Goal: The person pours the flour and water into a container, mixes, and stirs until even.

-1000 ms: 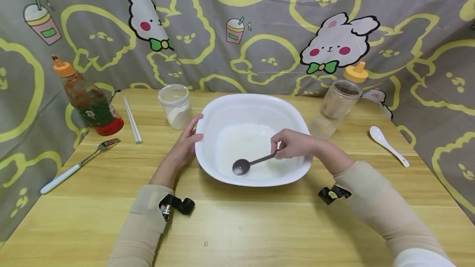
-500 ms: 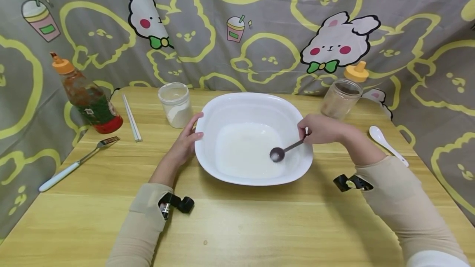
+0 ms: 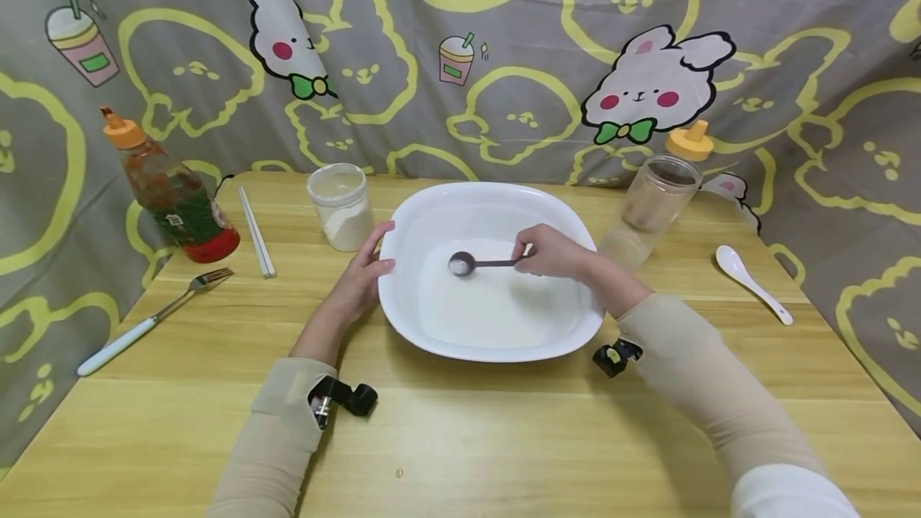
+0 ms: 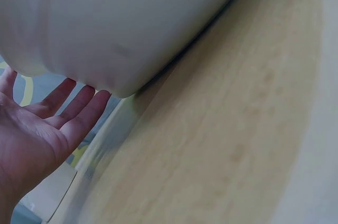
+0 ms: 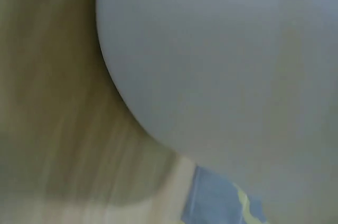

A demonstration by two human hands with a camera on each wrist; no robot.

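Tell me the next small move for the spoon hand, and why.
Probably sweep the spoon back through the white liquid: the right hand holds it at the far side of the bowl, its head carrying white, while the left hand steadies the rim.

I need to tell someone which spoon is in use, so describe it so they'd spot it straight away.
Find the big white bowl mid-table. Inside it, the right hand pinches a small dark metal spoon carrying white powder. The other spoon is white and lies untouched on the table, far right.
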